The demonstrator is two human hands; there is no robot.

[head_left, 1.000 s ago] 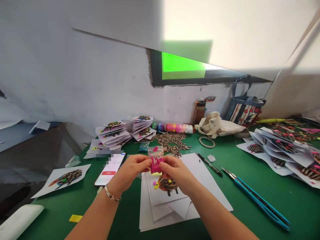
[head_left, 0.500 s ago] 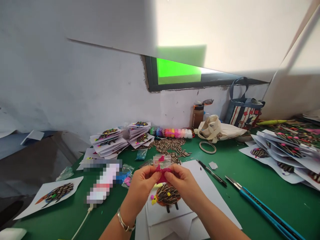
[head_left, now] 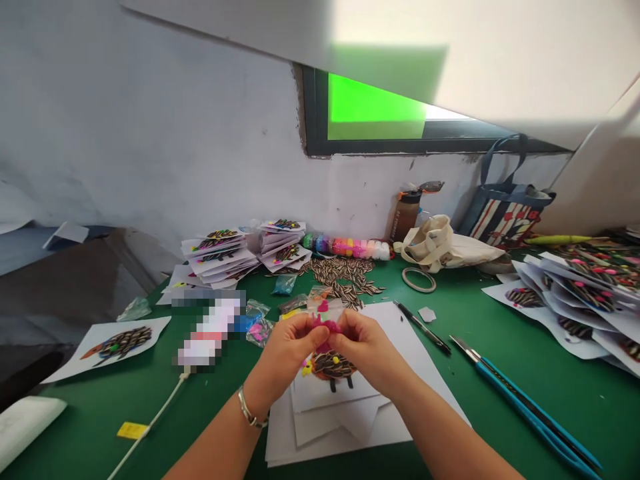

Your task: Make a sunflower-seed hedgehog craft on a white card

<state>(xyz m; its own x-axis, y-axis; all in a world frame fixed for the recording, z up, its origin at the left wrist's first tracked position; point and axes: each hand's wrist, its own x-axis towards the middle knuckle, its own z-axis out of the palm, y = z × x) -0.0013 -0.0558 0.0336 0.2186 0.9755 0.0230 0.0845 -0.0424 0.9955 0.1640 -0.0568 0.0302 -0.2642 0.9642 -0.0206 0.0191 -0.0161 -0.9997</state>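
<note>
Both hands meet in front of me over a picture card (head_left: pixel 320 399). My left hand (head_left: pixel 293 343) and my right hand (head_left: pixel 366 341) pinch a soft magenta piece, apparently modelling clay (head_left: pixel 324 346), from its two sides with thumbs and forefingers. Just beyond the fingertips a small clear zip bag (head_left: pixel 336 308) shows a bit of the same magenta; whether the fingers also touch the bag is hidden. Below the hands, the card bears a body of striped seeds (head_left: pixel 334 366) with black legs and yellow dots, partly covered by my fingers. White sheets (head_left: pixel 425 380) lie under it.
Loose seeds (head_left: pixel 345 273) lie behind the hands, with stacked seed-picture cards (head_left: pixel 220 263) to their left. A pen (head_left: pixel 425 327), blue-handled tweezers (head_left: pixel 530 407) and a tape ring (head_left: pixel 419 280) lie rightward. A cable (head_left: pixel 155 420) crosses the left side. Bottle (head_left: pixel 405 217) and bags stand along the wall.
My view has tilted down, so the table scene sits higher. Both hands still pinch the magenta clay, which looks more bunched between the fingers; the hands cover more of the seed picture.
</note>
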